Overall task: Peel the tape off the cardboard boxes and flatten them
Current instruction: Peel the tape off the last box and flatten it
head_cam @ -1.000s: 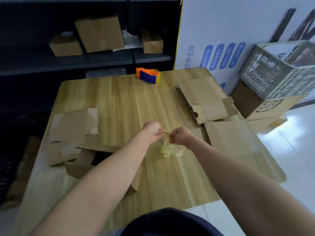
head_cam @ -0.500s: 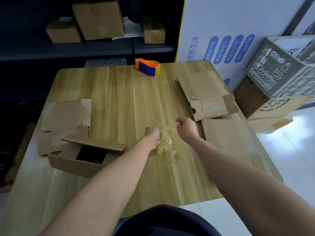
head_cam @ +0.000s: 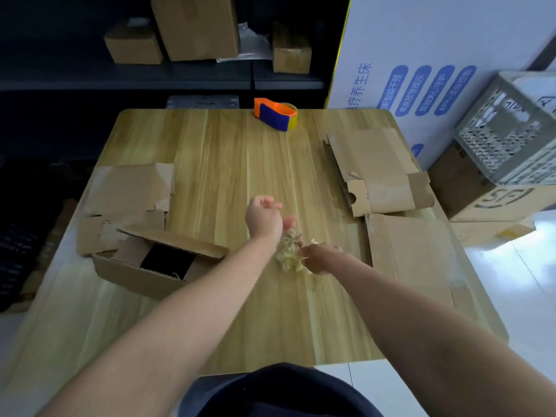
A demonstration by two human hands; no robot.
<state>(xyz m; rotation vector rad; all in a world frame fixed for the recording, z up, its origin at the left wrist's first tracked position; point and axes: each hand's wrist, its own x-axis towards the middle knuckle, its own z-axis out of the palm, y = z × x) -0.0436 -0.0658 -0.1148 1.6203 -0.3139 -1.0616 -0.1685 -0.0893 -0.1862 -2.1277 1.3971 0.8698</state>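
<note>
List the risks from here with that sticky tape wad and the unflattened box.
1. The tape wad held by the right hand may cling to the left hand close above it, or stick to the table.
2. The open box sits near the table's left edge; flattening it there could shove it off.

Reaching forward over the tabletop point(head_cam: 210, 164) with both bare forearms, from the lower left and the lower right, drawing together near the middle. Left hand point(head_cam: 264, 219) held a little farther out, back toward the camera, fingers curled, thumb pointing to the right; too blurred to tell if pinching anything. Right hand point(head_cam: 320, 259) lower and nearer, fingers curled, gripping the crumpled tape wad point(head_cam: 289, 254) at its right side. Hands close together, not touching.
</note>
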